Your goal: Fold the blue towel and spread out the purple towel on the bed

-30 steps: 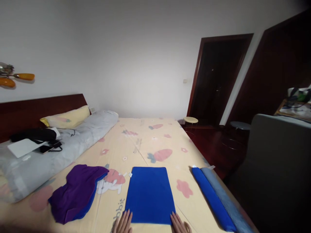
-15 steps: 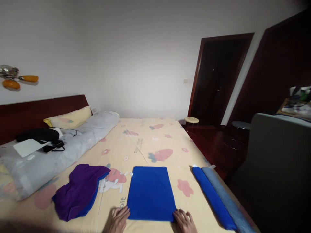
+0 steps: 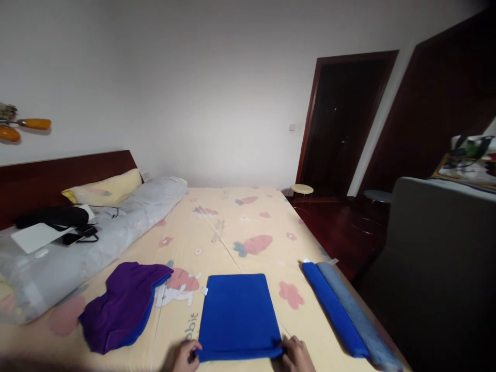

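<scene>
A flat blue cloth (image 3: 239, 312), close to square, lies on the bed in front of me, with a small white tag (image 3: 204, 291) at its left edge. My left hand (image 3: 187, 355) pinches the near left corner of the cloth. At the near right corner, my right hand (image 3: 296, 353) has its fingers closed on the same edge. That near edge is lifted slightly and turned over in a narrow fold. A crumpled cloth, purple with a blue underside (image 3: 124, 302), lies to the left. Over on the right are a rolled blue cloth (image 3: 334, 310) and a rolled grey-blue cloth (image 3: 358, 315), side by side.
The bed sheet (image 3: 217, 217) is yellow with carrot prints. A grey rolled quilt (image 3: 127, 222) lies along the headboard (image 3: 77, 178), carrying a black bag (image 3: 54, 216) and a phone (image 3: 72, 238). A grey chair back (image 3: 434, 248) and stools (image 3: 301, 189) stand to the right.
My hands have gone from lying on the near corners to gripping them. The near edge of the blue cloth has been raised and folded over, and its far edge sits closer to me.
</scene>
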`<state>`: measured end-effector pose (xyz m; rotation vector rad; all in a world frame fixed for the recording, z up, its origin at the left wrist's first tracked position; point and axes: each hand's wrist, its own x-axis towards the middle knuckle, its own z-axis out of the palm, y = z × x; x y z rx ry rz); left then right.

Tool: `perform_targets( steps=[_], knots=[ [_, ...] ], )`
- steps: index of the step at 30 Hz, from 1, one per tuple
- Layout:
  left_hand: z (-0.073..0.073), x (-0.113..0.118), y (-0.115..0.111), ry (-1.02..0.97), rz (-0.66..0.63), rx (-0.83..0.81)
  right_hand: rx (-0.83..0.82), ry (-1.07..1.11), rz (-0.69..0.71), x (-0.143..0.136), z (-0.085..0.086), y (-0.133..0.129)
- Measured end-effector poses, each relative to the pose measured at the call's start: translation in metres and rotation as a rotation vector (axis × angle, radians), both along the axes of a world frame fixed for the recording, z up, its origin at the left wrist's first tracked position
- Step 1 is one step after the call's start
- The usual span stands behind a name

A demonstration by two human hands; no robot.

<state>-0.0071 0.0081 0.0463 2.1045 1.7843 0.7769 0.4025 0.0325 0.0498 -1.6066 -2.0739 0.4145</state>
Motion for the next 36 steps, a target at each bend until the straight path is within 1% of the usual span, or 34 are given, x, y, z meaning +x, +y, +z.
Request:
perform_targets(
  steps=[2,5,7,9,10,11,13,14,16,17,18,20,23,25,27,28,29,31,32,34,36],
  knots=[
    [0.0,0.005,0.014,-0.069,0.113,-0.072,-0.021,0.008,-0.064,-0.005,0.006,0.015],
    [0.001,0.006,0.027,-0.051,0.215,-0.089,0.038,-0.034,-0.061,-0.007,0.008,0.033],
    [0.001,0.009,0.028,0.035,0.262,-0.04,0.075,-0.064,-0.083,-0.009,0.004,0.037],
    [-0.005,0.021,0.025,0.196,0.299,0.056,0.165,-0.113,-0.112,-0.021,-0.004,0.033],
    [-0.01,0.032,0.023,0.286,0.283,0.113,0.241,-0.141,-0.103,-0.032,-0.01,0.029],
    [-0.017,0.046,0.021,0.365,0.224,0.174,0.326,-0.165,-0.062,-0.046,-0.017,0.024],
    [-0.035,0.079,0.018,0.455,0.039,0.301,0.49,-0.183,0.076,-0.079,-0.032,0.014],
    [-0.044,0.095,0.017,0.478,-0.027,0.367,0.547,-0.178,0.139,-0.095,-0.039,0.01],
    [-0.057,0.116,0.014,0.508,-0.068,0.456,0.619,-0.176,0.2,-0.116,-0.049,0.004],
    [-0.061,0.119,0.013,0.521,-0.061,0.473,0.636,-0.188,0.201,-0.119,-0.052,0.002],
    [-0.061,0.117,0.011,0.532,-0.052,0.471,0.636,-0.205,0.188,-0.117,-0.052,0.001],
    [-0.055,0.097,0.006,0.556,-0.071,0.448,0.607,-0.249,0.153,-0.098,-0.05,-0.001],
    [-0.036,0.053,-0.003,0.584,-0.079,0.404,0.532,-0.285,0.043,-0.052,-0.046,-0.006],
    [-0.025,0.031,-0.009,0.588,-0.077,0.365,0.478,-0.292,-0.009,-0.026,-0.046,-0.01],
    [-0.02,0.024,-0.011,0.584,-0.068,0.345,0.454,-0.291,-0.039,-0.015,-0.045,-0.013],
    [-0.019,0.027,-0.011,0.58,-0.057,0.35,0.457,-0.288,-0.057,-0.017,-0.045,-0.014],
    [-0.019,0.034,-0.009,0.575,-0.046,0.363,0.467,-0.282,-0.078,-0.023,-0.043,-0.014],
    [-0.023,0.059,-0.004,0.567,-0.054,0.39,0.495,-0.269,-0.088,-0.047,-0.038,-0.012],
    [-0.026,0.075,-0.001,0.563,-0.079,0.396,0.511,-0.267,-0.058,-0.062,-0.035,-0.011],
    [-0.033,0.105,0.004,0.551,-0.139,0.41,0.552,-0.276,0.069,-0.089,-0.029,-0.008],
    [-0.042,0.123,0.007,0.533,-0.16,0.427,0.591,-0.294,0.164,-0.103,-0.027,-0.006]
  ],
)
